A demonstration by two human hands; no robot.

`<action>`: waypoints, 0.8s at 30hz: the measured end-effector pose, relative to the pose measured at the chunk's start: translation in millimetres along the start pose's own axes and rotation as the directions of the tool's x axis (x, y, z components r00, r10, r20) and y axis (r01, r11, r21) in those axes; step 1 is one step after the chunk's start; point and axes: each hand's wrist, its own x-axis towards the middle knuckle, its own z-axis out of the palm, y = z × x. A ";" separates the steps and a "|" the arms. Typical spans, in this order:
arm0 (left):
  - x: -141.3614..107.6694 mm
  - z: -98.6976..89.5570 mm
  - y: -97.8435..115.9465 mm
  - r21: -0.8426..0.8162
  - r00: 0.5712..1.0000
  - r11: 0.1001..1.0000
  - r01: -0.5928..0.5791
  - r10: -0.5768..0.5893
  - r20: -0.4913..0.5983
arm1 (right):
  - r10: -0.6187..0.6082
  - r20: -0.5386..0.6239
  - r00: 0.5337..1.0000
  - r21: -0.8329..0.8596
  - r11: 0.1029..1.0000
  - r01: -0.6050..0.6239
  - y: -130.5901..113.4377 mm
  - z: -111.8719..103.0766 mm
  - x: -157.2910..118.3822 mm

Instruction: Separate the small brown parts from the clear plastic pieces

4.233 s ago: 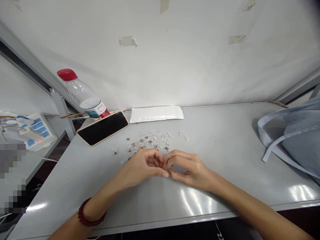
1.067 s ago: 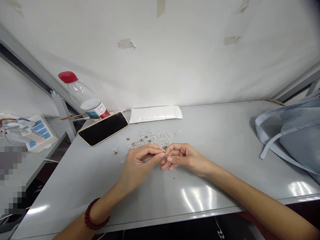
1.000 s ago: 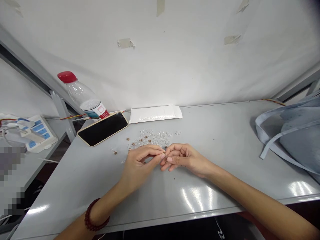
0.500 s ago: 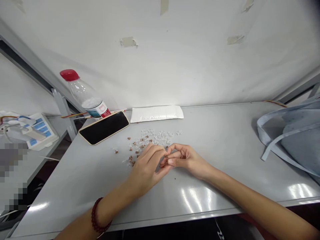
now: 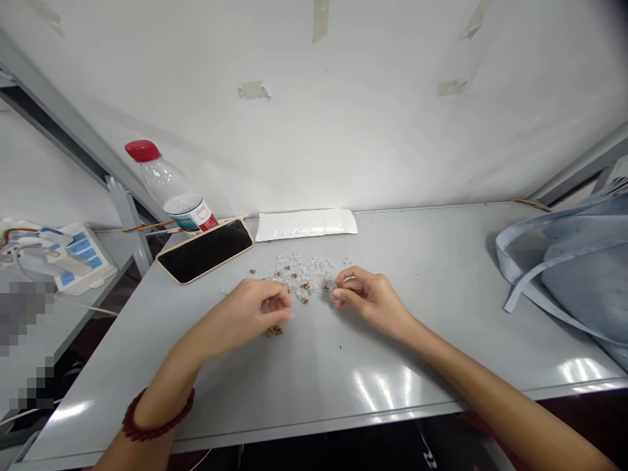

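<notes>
Small clear pieces (image 5: 314, 267) and little brown stoppers (image 5: 305, 286) lie scattered on the grey table. My right hand (image 5: 360, 292) pinches a small clear piece (image 5: 335, 296) between thumb and fingertips at the right edge of the scatter. To the left, my left hand (image 5: 265, 306) hovers low over the pieces with its fingers curled and the thumb apart from them; nothing shows between them. A few brown stoppers (image 5: 273, 331) lie just below that hand. A dark red beaded bracelet circles my left wrist.
Behind the pieces lies a white padded packet (image 5: 307, 224). A phone (image 5: 206, 252) and a bottle with a red cap (image 5: 181, 199) stand at the back left. A grey-blue bag (image 5: 579, 261) with straps is at the right. A power strip (image 5: 83, 255) sits beyond the left edge.
My hands, together before, are now apart. The left one has moved left over the stoppers, and the right one has shifted slightly up with a clear piece now visible in its fingers.
</notes>
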 end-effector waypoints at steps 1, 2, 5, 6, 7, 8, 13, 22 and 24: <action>-2.2 -5.9 -2.0 0.011 0.995 0.999 0.052 -0.052 0.080 | -0.038 -0.031 0.999 -0.095 0.995 0.035 1.1 -1.8 0.7; -3.7 -9.3 -3.8 0.037 0.988 0.996 0.081 -0.086 0.129 | -0.074 -0.050 0.996 -0.185 0.981 0.063 1.9 -3.1 1.5; -3.5 -5.8 -6.4 0.135 0.985 0.985 0.106 -0.122 0.119 | -0.145 -0.032 0.989 -0.413 0.903 0.119 4.1 -4.5 3.8; -2.2 -1.8 -6.2 0.166 0.988 0.980 0.107 -0.123 0.094 | -0.156 -0.008 0.988 -0.466 0.875 0.134 4.9 -4.8 4.5; -0.5 2.5 -5.6 0.192 0.990 0.976 0.105 -0.121 0.074 | -0.165 0.013 0.986 -0.504 0.851 0.148 5.7 -5.6 5.3; 1.1 6.6 -4.6 0.212 0.991 0.972 0.097 -0.113 0.065 | -0.177 0.023 0.984 -0.531 0.832 0.163 6.5 -7.2 6.2; 4.6 16.7 1.6 0.304 0.993 0.951 0.051 -0.080 0.083 | -0.288 -0.119 0.950 -0.580 0.797 0.169 10.8 -30.5 12.8; 4.0 17.5 4.0 0.327 0.999 0.944 0.038 -0.041 0.003 | -0.269 -0.057 0.961 -0.691 0.705 0.157 34.1 -55.4 27.1; 4.3 18.5 4.6 0.320 1.000 0.947 0.008 0.001 -0.030 | -0.287 -0.006 0.958 -0.688 0.696 0.204 37.2 -50.9 28.8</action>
